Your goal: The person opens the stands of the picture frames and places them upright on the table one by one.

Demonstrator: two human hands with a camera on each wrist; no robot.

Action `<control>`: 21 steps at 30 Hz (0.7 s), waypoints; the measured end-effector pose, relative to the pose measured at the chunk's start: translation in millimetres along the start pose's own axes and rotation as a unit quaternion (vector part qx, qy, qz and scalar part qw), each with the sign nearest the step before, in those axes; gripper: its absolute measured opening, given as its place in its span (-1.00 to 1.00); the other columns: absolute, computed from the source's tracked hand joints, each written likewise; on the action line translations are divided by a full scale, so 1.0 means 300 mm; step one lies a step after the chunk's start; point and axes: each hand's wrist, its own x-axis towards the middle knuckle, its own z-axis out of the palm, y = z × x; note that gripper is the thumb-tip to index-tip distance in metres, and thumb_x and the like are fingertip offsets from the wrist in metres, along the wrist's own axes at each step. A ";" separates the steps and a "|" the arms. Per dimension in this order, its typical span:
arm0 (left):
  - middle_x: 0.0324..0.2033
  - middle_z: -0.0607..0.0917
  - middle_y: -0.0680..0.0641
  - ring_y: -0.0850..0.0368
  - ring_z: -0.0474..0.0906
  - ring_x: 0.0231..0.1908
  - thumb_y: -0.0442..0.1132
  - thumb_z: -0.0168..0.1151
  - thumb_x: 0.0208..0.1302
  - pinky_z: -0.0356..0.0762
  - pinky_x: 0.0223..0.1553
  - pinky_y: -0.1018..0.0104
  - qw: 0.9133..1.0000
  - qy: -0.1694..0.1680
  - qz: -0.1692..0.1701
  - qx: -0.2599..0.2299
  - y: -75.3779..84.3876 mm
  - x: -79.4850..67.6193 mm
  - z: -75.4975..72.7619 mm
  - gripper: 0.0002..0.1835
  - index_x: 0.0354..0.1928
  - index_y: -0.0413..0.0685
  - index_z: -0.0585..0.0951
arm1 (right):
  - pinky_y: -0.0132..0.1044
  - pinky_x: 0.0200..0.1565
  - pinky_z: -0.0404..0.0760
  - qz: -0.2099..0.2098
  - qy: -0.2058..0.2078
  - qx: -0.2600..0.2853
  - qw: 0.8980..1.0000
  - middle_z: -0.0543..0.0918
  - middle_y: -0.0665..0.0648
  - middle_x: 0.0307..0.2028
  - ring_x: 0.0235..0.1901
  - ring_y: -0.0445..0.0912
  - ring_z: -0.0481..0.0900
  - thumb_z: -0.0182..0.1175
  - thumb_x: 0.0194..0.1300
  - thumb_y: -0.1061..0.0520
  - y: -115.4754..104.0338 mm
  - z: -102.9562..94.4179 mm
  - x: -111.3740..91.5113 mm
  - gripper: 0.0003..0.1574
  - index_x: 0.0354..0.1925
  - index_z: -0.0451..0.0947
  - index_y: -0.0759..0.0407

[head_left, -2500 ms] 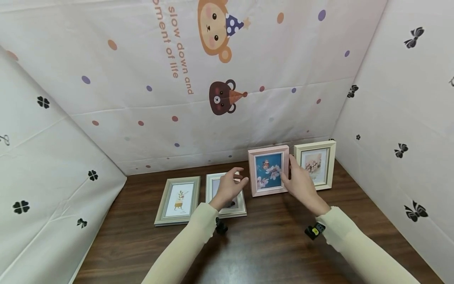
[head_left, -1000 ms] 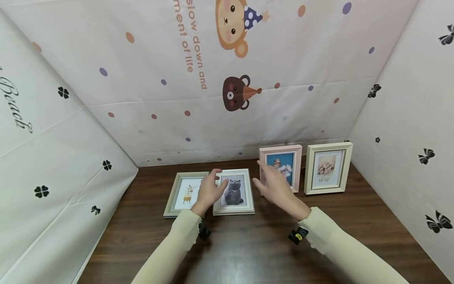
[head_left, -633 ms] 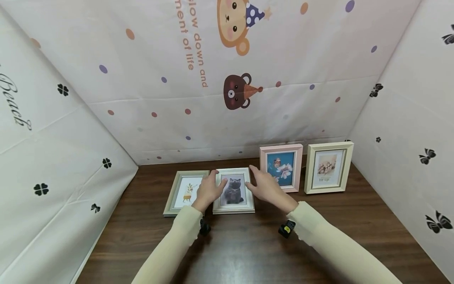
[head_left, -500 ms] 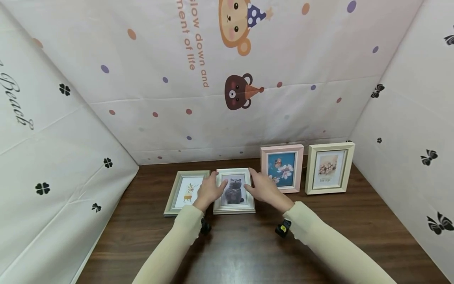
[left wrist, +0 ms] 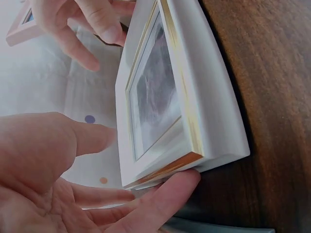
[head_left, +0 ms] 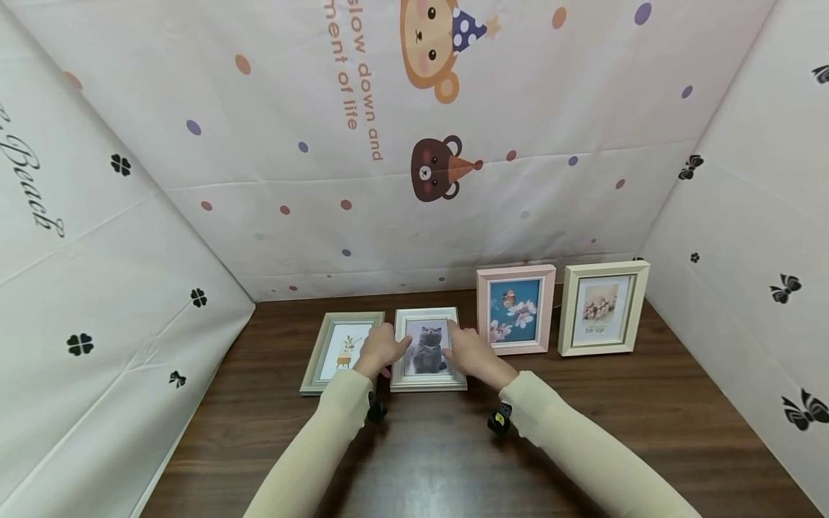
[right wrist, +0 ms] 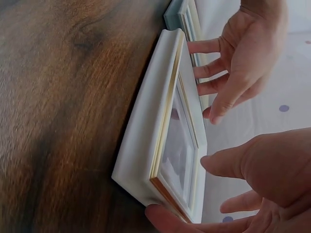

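A white picture frame with a grey cat photo lies face up between the two hands. My left hand is at its left edge; in the left wrist view the thumb is at the front border and the fingers meet the outer side. From the right edge my right hand holds it likewise, its thumb by the front border and a fingertip at the side. The frame's underside is hidden.
Left of it lies a grey-green frame with a plant picture, partly behind the left hand. A pink frame and a cream frame stand upright at the right. Patterned cloth backs the wooden table.
The right hand left the pink frame and moved left to the cat frame. The left hand shifted to that frame's left edge, and both hands' fingers drew in on its sides.
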 end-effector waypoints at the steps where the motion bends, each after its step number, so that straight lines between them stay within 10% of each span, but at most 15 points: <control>1: -0.16 0.70 -0.40 0.00 0.61 -0.78 -0.08 0.25 0.47 0.61 -0.70 0.18 1.000 -0.001 0.005 0.005 0.000 -0.001 -0.002 -0.57 -0.04 -0.44 0.62 | 0.12 -0.20 0.70 0.002 0.000 -0.005 1.000 0.74 0.35 -0.22 -0.24 0.20 0.74 0.36 0.38 0.09 -0.003 0.002 0.000 -0.17 0.43 0.28 0.40; 6: -0.54 0.58 -0.14 0.05 0.60 -0.72 -0.13 0.23 0.47 0.61 -0.50 0.19 0.999 -0.007 0.017 0.031 0.002 -0.004 -0.013 -0.69 -0.35 -0.25 0.61 | 0.05 -0.36 0.68 0.010 0.006 -0.021 1.000 0.74 0.30 -0.31 -0.42 0.10 0.71 0.35 0.39 0.11 -0.012 0.017 0.000 -0.19 0.44 0.29 0.38; 21: -0.46 0.64 -0.26 -0.03 0.61 -0.81 -0.35 0.46 0.21 0.60 -0.74 0.22 1.000 -0.014 -0.016 0.009 0.009 0.010 -0.007 -0.75 -0.20 -0.41 0.63 | -0.12 -0.49 0.60 -0.002 0.011 -0.018 1.000 0.65 0.21 -0.45 -0.51 -0.01 0.61 0.31 0.30 0.33 0.000 0.040 0.008 -0.70 0.00 0.58 0.36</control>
